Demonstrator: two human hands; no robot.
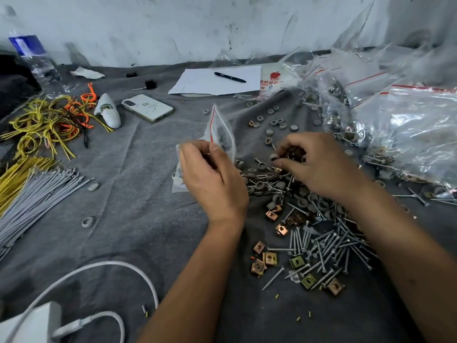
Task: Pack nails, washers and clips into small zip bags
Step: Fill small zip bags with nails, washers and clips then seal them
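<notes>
My left hand pinches the limp, slippery zip bag near its mouth while my right hand seemingly clamps small light washers.

Little can be read here. The clearest mark is on a white plastic bag lying near the far edge of the grey cloth, just right of the white paper sheet: a red apple emblem with a row of red characters beneath it, possibly Chinese, too small and soft to make out singly. The water bottle at the far left corner carries a blue label, its print blurred beyond reading. The black pen on the paper shows a faint pale mark on its barrel, not legible. The phone lies back up with scratches only.
</notes>
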